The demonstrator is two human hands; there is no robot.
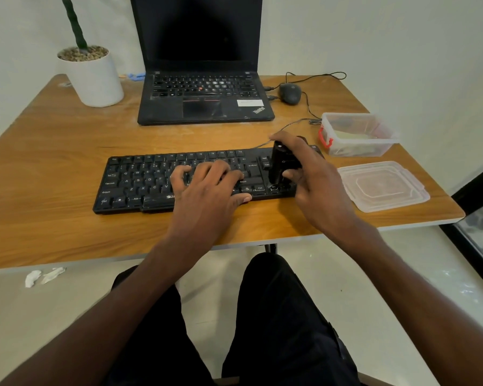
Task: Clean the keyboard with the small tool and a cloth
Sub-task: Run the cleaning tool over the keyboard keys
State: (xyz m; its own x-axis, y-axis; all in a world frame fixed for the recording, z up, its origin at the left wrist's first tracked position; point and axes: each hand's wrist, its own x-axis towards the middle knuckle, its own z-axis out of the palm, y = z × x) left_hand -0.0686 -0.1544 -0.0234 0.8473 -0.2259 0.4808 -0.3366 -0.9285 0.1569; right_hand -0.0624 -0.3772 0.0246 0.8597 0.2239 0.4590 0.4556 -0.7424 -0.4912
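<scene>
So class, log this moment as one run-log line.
left hand: flat on keyboard | right hand: holds small tool upright over arrow keys | cloth: unseen

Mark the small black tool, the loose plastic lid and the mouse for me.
small black tool [278,162], head view, on the middle of its upright body.
plastic lid [383,185], head view, on its flat centre panel.
mouse [290,93], head view, on the top of its shell.
</scene>
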